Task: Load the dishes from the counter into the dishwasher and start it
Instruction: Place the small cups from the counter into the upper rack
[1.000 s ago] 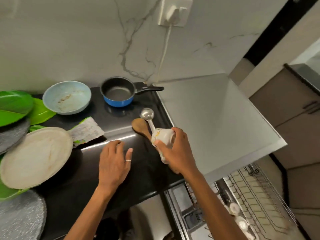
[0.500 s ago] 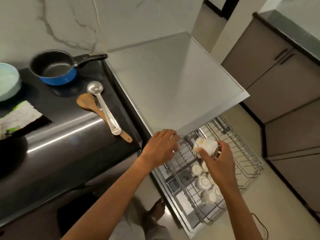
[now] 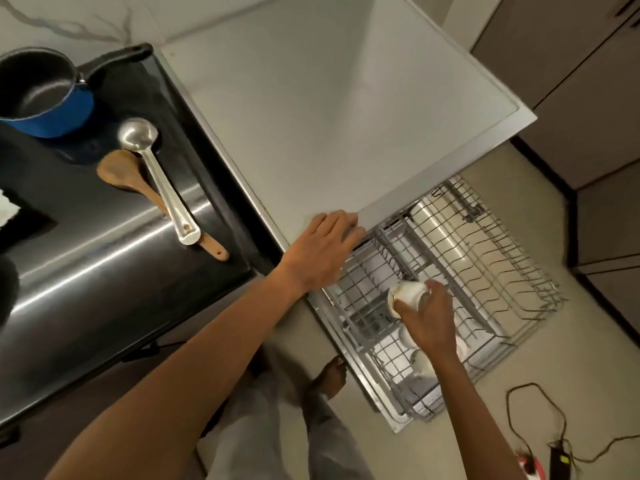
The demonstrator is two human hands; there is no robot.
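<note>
The right hand (image 3: 427,320) grips a white cup (image 3: 408,295), fingers and thumb curled round its body. The cup lies tilted on its side in the grasp, just above the near-left part of the wire dishwasher rack (image 3: 485,258). Whether the cup touches the wires is hard to tell. The rack stands pulled out from under the pale tabletop (image 3: 329,116), low over the floor at the right of the scene. Other white cups (image 3: 423,368) sit in the rack's near end, partly hidden behind the right wrist; the far and right parts of the rack show only bare wire.

The left hand (image 3: 322,251) holds nothing. It rests on the near corner of the pale tabletop with its fingers spread and relaxed, their tips reaching over the edge above the rack.

To the left lies the dark tabletop (image 3: 104,278), glossy and streaked with reflected light. On it, at the far left, stands a blue saucepan (image 3: 41,95) with a black inside, its black handle pointing right. Nearer lie a steel ladle (image 3: 166,192) and a wooden spoon (image 3: 117,171) — the ladle's handle crosses over the spoon's, and both handles point near and right.

A bare foot (image 3: 329,375) stands on the floor just left of the rack's near end.
</note>
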